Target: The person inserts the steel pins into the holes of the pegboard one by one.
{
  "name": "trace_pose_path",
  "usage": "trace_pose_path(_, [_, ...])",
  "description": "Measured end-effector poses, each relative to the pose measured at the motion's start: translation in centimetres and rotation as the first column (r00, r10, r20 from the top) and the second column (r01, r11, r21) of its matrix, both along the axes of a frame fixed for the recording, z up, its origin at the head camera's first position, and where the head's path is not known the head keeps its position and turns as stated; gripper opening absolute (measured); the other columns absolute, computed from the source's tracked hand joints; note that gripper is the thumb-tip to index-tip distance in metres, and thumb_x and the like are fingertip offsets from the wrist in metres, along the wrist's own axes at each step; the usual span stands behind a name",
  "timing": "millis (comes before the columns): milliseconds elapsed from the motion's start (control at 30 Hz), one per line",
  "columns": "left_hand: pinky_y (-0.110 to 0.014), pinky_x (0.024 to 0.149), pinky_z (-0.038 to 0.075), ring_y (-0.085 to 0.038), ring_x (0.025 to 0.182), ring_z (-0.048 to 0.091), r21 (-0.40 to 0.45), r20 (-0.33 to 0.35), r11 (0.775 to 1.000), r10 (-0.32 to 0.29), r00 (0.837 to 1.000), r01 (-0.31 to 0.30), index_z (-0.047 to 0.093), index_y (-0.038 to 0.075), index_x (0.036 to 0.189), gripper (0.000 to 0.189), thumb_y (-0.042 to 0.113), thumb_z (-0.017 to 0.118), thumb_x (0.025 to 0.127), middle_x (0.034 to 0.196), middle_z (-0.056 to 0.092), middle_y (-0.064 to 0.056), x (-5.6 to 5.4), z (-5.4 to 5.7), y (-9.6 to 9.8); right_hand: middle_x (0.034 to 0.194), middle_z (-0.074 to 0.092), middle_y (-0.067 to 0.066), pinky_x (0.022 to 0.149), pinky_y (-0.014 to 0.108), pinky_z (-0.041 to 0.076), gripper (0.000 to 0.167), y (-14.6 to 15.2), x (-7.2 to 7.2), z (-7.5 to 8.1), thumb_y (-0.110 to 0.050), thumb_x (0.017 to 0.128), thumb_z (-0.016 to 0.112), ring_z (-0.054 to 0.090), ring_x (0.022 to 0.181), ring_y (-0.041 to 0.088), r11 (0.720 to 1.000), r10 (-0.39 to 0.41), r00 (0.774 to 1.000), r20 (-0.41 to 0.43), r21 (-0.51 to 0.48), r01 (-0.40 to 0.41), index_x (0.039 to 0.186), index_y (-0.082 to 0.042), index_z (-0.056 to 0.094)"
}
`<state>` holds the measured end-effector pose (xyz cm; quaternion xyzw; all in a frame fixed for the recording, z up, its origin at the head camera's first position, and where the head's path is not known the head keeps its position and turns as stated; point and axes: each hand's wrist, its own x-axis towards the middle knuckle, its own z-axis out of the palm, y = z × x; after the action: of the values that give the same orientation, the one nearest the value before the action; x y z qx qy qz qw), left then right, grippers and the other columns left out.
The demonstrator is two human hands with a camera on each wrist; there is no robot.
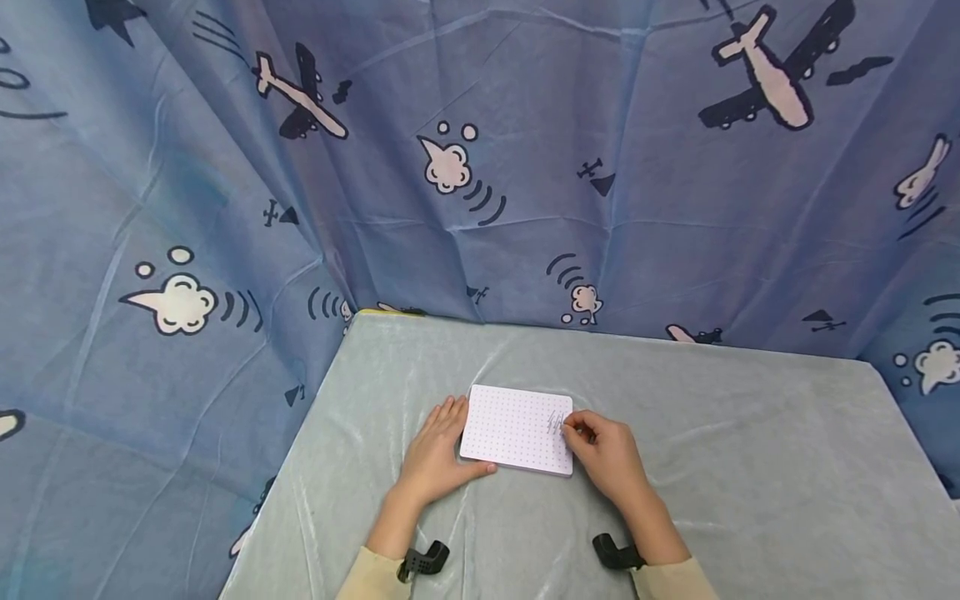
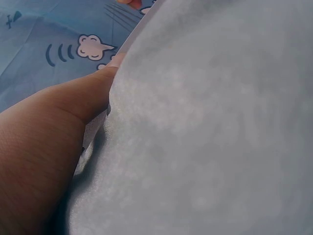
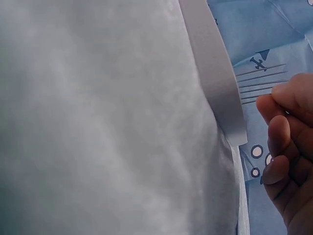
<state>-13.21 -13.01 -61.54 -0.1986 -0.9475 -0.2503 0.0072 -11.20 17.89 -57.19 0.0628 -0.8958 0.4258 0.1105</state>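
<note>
A white pad with a grid of small dots lies on the cloth. Several thin metal needles stand up from its right end, side by side. My right hand pinches one needle between thumb and forefinger, with the other fingers curled below in the right wrist view. At the pad's left side, my left hand lies with straight fingers along the edge, and its thumb rests at the front edge. The left wrist view shows that thumb against the pad's side.
Pale grey-green plush cloth covers the table. Behind and to the left hangs a blue curtain printed with planes and clouds. Black bands with camera mounts sit on both wrists, below light yellow sleeves.
</note>
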Motion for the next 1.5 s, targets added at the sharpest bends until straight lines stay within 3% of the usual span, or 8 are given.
trace_pose_path(533, [-0.038,0.138,0.015,-0.027,0.166,0.025,0.001,0.000,1.000,-0.005,1.000,0.005,0.037,0.002,0.169,0.123,0.072,0.085,0.081,0.174,0.038,-0.014,0.1,-0.1,0.4,0.083,0.072,-0.002,0.059,0.025,0.049,0.005,0.6,0.4,0.3,-0.010,0.095,0.085,0.057,0.071,0.013,0.998,-0.054,0.994,0.097,0.041,0.050,0.099,-0.008,0.082])
trace_pose_path(800, [-0.038,0.138,0.015,-0.026,0.166,0.025,0.003,0.008,1.000,0.000,1.000,0.000,0.036,0.004,0.170,0.123,0.074,0.084,0.081,0.174,0.038,-0.013,0.2,-0.4,0.4,0.088,0.075,0.001,0.061,0.026,0.050,0.010,2.2,0.8,0.8,-0.011,0.096,0.085,0.059,0.073,0.016,0.993,-0.104,0.990,0.096,0.061,0.099,0.105,-0.007,0.082])
trace_pose_path(1000, [-0.039,0.138,0.015,-0.027,0.166,0.024,0.018,0.022,1.000,0.007,1.000,-0.008,0.036,0.003,0.170,0.123,0.073,0.084,0.081,0.174,0.037,-0.013,0.3,0.0,0.5,0.092,0.076,0.004,0.060,0.026,0.049,0.014,3.6,0.9,1.0,-0.008,0.096,0.083,0.058,0.074,0.017,0.988,-0.131,0.984,0.123,0.095,0.119,0.109,-0.003,0.080])
trace_pose_path(1300, [-0.039,0.138,0.015,-0.027,0.166,0.024,0.022,0.019,1.000,0.007,1.000,-0.008,0.036,0.003,0.170,0.123,0.073,0.084,0.081,0.174,0.037,-0.013,0.3,0.2,0.4,0.093,0.075,0.006,0.071,0.038,0.056,0.017,5.1,1.5,0.8,-0.003,0.092,0.085,0.064,0.081,0.020,0.977,-0.163,0.976,0.144,0.158,0.140,0.107,0.000,0.078])
trace_pose_path(1500, [-0.039,0.138,0.014,-0.026,0.166,0.022,0.010,0.027,1.000,0.016,1.000,-0.016,0.034,0.004,0.171,0.124,0.074,0.084,0.081,0.176,0.035,-0.012,0.3,0.2,0.3,0.089,0.073,0.005,0.072,0.040,0.056,0.013,5.7,1.9,0.8,-0.006,0.094,0.083,0.064,0.080,0.020,0.973,-0.184,0.964,0.190,0.172,0.152,0.104,0.001,0.079])
